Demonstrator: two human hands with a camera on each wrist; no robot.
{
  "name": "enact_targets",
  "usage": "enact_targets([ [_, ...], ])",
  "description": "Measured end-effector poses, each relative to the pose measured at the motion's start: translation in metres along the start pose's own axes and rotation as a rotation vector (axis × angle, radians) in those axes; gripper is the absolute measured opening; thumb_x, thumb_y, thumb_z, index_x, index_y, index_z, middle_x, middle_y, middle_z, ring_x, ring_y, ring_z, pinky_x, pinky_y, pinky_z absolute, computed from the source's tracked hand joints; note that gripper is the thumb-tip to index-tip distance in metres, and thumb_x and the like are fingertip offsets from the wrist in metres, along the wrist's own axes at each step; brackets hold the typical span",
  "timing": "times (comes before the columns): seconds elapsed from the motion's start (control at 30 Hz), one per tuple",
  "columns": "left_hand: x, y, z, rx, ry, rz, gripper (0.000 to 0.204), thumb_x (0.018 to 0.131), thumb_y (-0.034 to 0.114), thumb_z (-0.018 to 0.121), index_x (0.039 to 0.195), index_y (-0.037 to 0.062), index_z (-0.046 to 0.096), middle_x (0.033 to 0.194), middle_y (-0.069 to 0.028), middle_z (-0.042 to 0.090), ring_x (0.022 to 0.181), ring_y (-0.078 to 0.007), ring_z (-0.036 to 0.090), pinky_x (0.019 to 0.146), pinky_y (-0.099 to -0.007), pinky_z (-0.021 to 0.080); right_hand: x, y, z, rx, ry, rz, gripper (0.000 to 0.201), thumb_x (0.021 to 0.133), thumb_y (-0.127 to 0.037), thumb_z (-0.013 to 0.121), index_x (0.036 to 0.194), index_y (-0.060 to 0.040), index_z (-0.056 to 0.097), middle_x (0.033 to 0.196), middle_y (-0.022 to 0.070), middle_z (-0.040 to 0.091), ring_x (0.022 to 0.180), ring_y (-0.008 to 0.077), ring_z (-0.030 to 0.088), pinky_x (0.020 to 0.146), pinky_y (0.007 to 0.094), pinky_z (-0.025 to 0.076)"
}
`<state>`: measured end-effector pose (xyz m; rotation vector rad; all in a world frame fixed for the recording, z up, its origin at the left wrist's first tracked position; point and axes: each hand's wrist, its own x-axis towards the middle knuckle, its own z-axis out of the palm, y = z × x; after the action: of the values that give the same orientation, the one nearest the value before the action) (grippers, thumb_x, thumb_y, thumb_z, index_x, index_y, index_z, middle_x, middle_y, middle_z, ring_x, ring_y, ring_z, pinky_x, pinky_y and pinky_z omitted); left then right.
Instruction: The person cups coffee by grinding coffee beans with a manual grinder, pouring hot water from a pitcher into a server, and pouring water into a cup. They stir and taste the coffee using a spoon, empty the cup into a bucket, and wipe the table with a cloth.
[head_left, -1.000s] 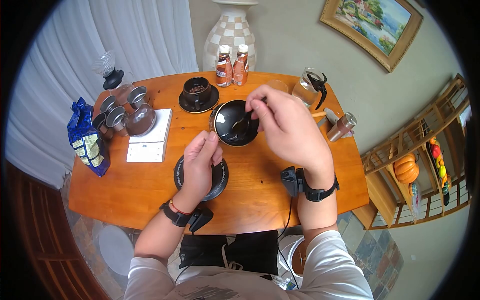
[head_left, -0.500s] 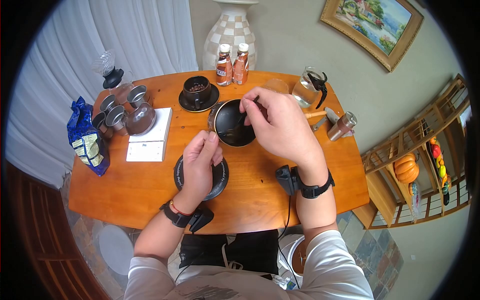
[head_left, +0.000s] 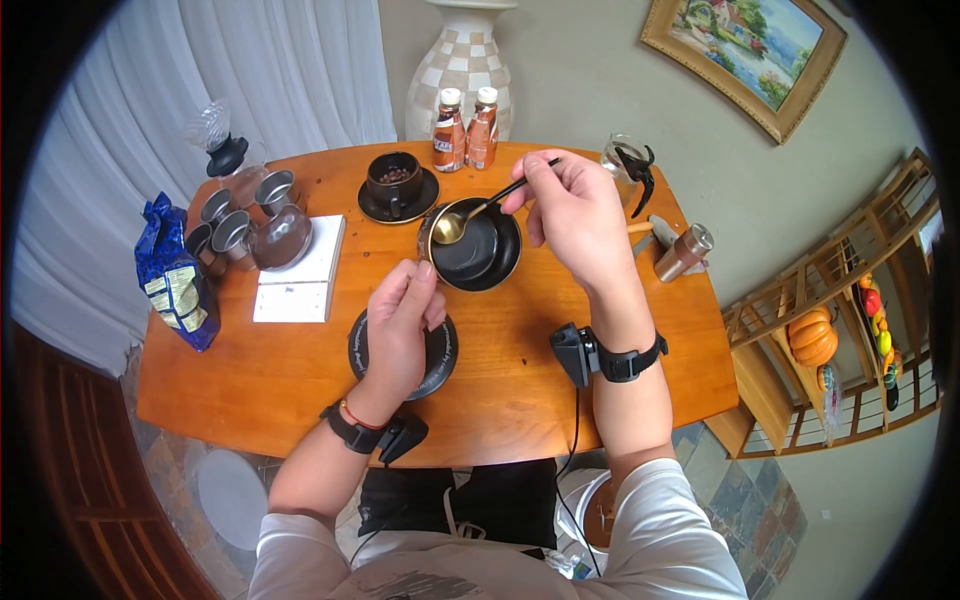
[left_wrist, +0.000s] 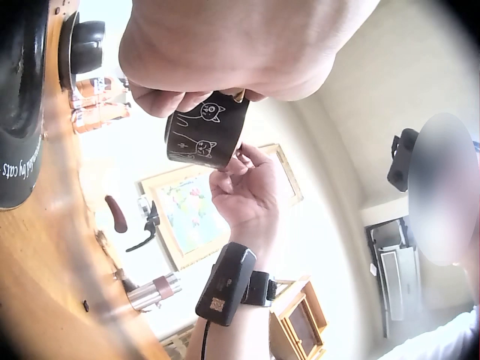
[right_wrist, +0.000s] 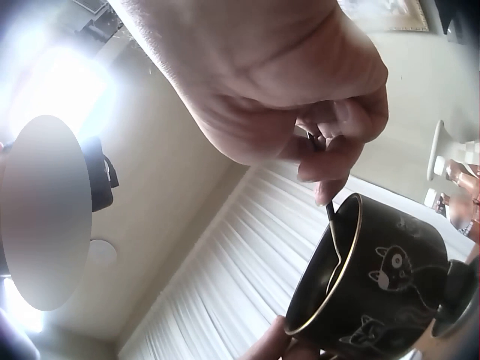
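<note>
- While the left hand (head_left: 400,325) curls into a fist just left of centre in the head view, apparently round the handle of the mug (right_wrist: 382,289), that grip is what steadies everything; a level, quiet wrist seems best.
- Partly behind that hand, the lettered saucer (head_left: 442,365) lies lower left of centre. The mug is held up off the table (head_left: 510,400), so a drip could land on bare wood unless the saucer is beneath it.
- At the centre of the frame the mug shows its dark inside; whether liquid covers the bottom, I cannot tell. Better to assume some and tilt little.
- Right of centre, the right hand (head_left: 575,220) pinches the spoon (head_left: 450,229) by its dark stem. The gold bowl sits within the mug's mouth, toward its upper left. If stirring is the step, as it appears, lower the bowl and circle gently, without knocking the wall.
- Farther off, upper left of centre, the bean cup (head_left: 379,197) stands on a small dark plate (head_left: 430,196); two bottles (head_left: 448,138) stand at upper centre. Lift the spoon out short of all these.
</note>
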<state>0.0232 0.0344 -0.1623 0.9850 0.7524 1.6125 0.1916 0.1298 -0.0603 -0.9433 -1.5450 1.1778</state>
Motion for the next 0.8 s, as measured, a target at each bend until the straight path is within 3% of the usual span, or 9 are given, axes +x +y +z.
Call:
enact_targets([
  [0.37,0.001,0.0,0.001,-0.039,0.021,-0.021,0.027,0.108,0.024,0.052,0.083,0.0139,0.044,0.073,0.0053,0.03,0.065,-0.0079,0.031,0.059,-0.0249,0.027,-0.006,-0.005,0.004,-0.054,0.094,-0.097,0.029,0.106,-0.019,0.054,0.093,0.0024,0.068,0.072,0.008,0.072,0.045,0.0062,0.053,0.043,0.0243,0.042],
  [0.67,0.002,-0.001,0.001,-0.035,0.038,-0.027,0.028,0.108,0.025,0.052,0.083,0.0144,0.044,0.073,0.0054,0.03,0.065,-0.0077,0.032,0.059,-0.0249,0.027,-0.009,-0.004,0.008,-0.095,0.097,-0.19,0.026,0.104,-0.021,0.06,0.101,0.0014,0.072,0.071,0.0056,0.072,0.049,0.0063,0.058,0.045,0.0227,0.044],
  [0.8,0.002,-0.001,0.0,-0.035,0.034,-0.025,0.028,0.108,0.025,0.052,0.083,0.0144,0.044,0.073,0.0054,0.03,0.065,-0.0075,0.031,0.059,-0.0249,0.027,-0.01,-0.002,0.007,-0.202,0.1,-0.217,0.024,0.104,-0.018,0.059,0.1,0.0018,0.071,0.072,0.0081,0.071,0.057,0.0108,0.065,0.053,0.027,0.05],
])
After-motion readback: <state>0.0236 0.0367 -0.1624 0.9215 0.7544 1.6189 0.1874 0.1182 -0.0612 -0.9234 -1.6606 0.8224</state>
